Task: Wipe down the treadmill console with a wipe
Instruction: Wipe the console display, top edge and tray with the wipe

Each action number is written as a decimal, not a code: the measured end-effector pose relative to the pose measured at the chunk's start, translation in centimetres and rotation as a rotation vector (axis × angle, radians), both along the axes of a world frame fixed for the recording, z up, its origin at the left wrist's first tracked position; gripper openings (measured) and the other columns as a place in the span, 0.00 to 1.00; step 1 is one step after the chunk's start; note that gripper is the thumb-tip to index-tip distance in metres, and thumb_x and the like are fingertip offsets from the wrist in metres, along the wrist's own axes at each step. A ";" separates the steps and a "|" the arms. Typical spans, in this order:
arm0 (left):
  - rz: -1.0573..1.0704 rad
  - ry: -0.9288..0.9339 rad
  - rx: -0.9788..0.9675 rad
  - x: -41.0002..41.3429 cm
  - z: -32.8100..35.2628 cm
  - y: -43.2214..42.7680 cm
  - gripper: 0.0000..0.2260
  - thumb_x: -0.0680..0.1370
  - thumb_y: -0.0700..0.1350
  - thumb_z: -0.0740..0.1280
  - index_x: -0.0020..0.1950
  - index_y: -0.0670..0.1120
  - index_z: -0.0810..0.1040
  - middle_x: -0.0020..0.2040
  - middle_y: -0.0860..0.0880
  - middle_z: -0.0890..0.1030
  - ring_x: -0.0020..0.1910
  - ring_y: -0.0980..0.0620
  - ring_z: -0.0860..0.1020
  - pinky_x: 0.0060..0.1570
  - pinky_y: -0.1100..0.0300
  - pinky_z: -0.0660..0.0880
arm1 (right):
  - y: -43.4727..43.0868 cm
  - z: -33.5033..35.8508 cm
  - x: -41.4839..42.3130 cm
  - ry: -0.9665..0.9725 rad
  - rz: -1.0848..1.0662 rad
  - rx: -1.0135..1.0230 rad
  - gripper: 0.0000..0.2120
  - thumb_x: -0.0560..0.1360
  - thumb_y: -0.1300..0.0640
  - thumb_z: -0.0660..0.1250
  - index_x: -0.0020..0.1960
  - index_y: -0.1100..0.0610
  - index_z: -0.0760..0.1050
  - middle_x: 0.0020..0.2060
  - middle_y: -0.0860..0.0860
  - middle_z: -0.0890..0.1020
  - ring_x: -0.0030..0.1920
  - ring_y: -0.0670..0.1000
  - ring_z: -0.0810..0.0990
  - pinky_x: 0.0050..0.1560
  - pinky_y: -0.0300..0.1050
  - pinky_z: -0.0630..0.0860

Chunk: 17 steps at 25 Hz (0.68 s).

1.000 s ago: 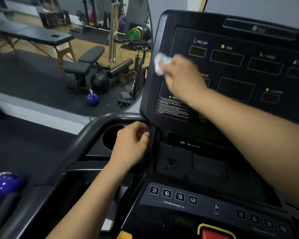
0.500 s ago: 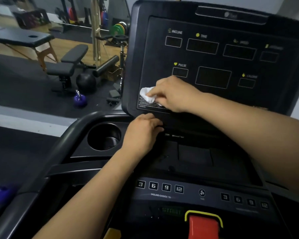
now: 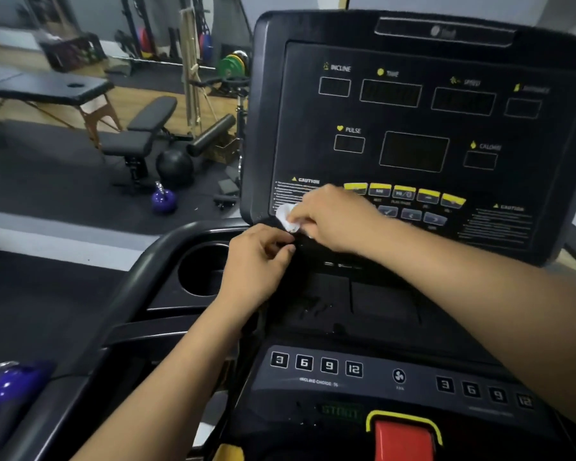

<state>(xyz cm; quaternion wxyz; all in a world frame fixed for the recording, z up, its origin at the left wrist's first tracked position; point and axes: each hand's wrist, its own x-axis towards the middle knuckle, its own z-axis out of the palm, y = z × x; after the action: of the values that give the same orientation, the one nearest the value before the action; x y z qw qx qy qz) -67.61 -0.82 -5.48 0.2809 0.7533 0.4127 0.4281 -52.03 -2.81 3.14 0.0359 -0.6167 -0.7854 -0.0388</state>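
The black treadmill console (image 3: 413, 104) fills the upper right of the head view, with dark displays and a row of yellow buttons. My right hand (image 3: 333, 217) holds a small white wipe (image 3: 286, 217) against the console's lower left corner, beside the caution text. My left hand (image 3: 258, 257) sits just below it at the console's bottom edge, fingers curled, fingertips close to the wipe. Whether the left hand touches the wipe is unclear.
A round cup holder (image 3: 202, 271) lies left of my left hand. Numbered speed and incline buttons (image 3: 316, 364) and a red stop button (image 3: 403, 439) sit near the bottom. A mirror on the left shows a bench (image 3: 140, 134), kettlebell (image 3: 163, 199) and other gym gear.
My right hand has slid the wipe from the console's upper left down to its lower left corner. My left hand rose slightly toward the wipe.
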 end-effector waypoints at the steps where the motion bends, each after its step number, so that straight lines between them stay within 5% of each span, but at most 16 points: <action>1: 0.029 -0.010 -0.019 -0.5 -0.2 0.0 0.05 0.73 0.39 0.74 0.45 0.49 0.85 0.42 0.52 0.83 0.37 0.58 0.79 0.43 0.69 0.75 | 0.7 0.9 0.0 0.014 -0.001 0.017 0.12 0.76 0.55 0.63 0.55 0.45 0.79 0.47 0.53 0.80 0.49 0.60 0.79 0.46 0.53 0.78; 4: 0.065 -0.002 -0.047 -1.8 -0.7 -0.2 0.05 0.73 0.41 0.73 0.44 0.51 0.84 0.40 0.53 0.83 0.38 0.59 0.79 0.40 0.74 0.73 | 4.2 4.5 0.4 0.109 -0.050 0.173 0.16 0.75 0.58 0.66 0.60 0.44 0.78 0.50 0.55 0.81 0.49 0.60 0.79 0.47 0.52 0.78; 6: 0.089 -0.001 -0.073 -2.7 -0.9 -0.3 0.05 0.74 0.41 0.73 0.44 0.52 0.84 0.38 0.55 0.82 0.37 0.61 0.79 0.38 0.75 0.71 | 5.9 5.8 0.0 -0.007 -0.086 0.236 0.17 0.75 0.59 0.64 0.61 0.46 0.77 0.49 0.57 0.79 0.47 0.61 0.78 0.43 0.51 0.76; 12: 0.190 -0.024 -0.099 -4.7 -1.0 0.4 0.06 0.74 0.42 0.71 0.45 0.53 0.81 0.35 0.57 0.80 0.36 0.61 0.78 0.41 0.65 0.75 | 1.4 -1.5 -4.2 -0.274 0.256 -0.045 0.08 0.76 0.58 0.61 0.51 0.48 0.75 0.41 0.49 0.69 0.43 0.58 0.77 0.33 0.46 0.62; 15: 0.190 -0.040 -0.130 -4.9 -1.1 0.7 0.04 0.75 0.42 0.69 0.48 0.50 0.82 0.34 0.57 0.80 0.34 0.55 0.79 0.43 0.59 0.77 | 2.7 -0.8 -4.0 -0.221 0.104 0.036 0.09 0.74 0.61 0.62 0.47 0.47 0.74 0.36 0.47 0.65 0.40 0.58 0.77 0.31 0.44 0.58; 17: 0.192 -0.045 -0.133 -4.4 -1.1 0.6 0.04 0.75 0.43 0.69 0.47 0.51 0.81 0.35 0.58 0.80 0.34 0.60 0.78 0.42 0.64 0.75 | 3.2 -0.2 -4.0 -0.088 -0.082 0.204 0.10 0.72 0.62 0.63 0.47 0.48 0.74 0.36 0.49 0.67 0.36 0.59 0.75 0.30 0.44 0.59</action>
<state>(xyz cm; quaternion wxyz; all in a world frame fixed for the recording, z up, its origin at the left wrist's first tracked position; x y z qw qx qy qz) -72.03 -0.23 -6.61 0.2972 0.6801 0.5043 0.4414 -56.08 0.36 2.92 0.0624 -0.6392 -0.7523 -0.1469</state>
